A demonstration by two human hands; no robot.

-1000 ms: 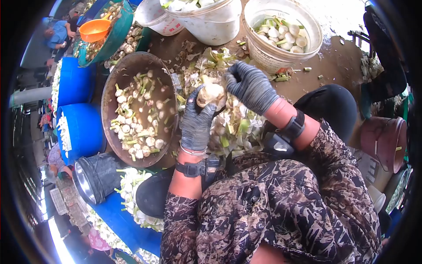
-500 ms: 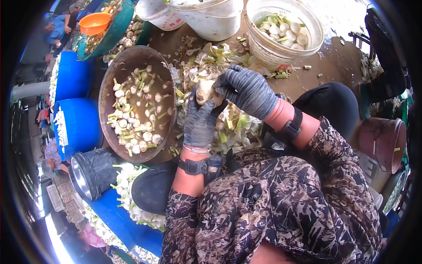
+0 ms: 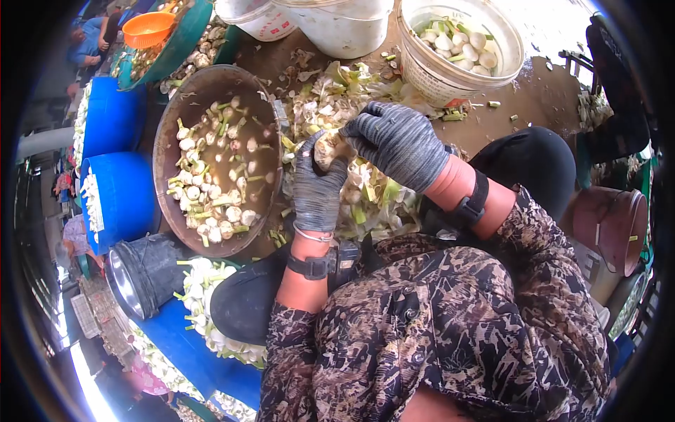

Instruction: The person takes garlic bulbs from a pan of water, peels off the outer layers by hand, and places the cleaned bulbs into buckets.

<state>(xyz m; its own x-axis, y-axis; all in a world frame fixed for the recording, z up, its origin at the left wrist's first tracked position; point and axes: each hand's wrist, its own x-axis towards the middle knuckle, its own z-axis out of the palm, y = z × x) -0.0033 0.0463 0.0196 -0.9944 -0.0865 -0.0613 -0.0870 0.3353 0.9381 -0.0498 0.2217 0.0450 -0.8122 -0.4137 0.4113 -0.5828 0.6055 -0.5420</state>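
Note:
My left hand [image 3: 316, 193], in a grey glove, is closed around a garlic bulb [image 3: 328, 149] with pale, brownish skin. My right hand [image 3: 399, 144], gloved the same way, has its fingers bent and pressed together at the bulb's right side. Whatever sits between those fingertips is hidden. Beneath both hands lies a heap of garlic peelings and green stem pieces [image 3: 380, 193]. To the left stands a round brown basin [image 3: 163, 151] of murky water with many garlic bulbs [image 3: 200, 190], some with short green stems.
A white bucket [image 3: 439, 84] holding peeled bulbs stands beyond my right hand. More white buckets [image 3: 337, 32] are at the top. Blue tubs [image 3: 126, 200] and a dark metal pail [image 3: 151, 278] line the left. Trimmed garlic [image 3: 204, 302] lies by my knee. Another person [image 3: 88, 42] is far left.
The bulb has turned in my left hand and shows a browner side. My right fingers have shifted slightly along its edge. The whole view has tilted a little.

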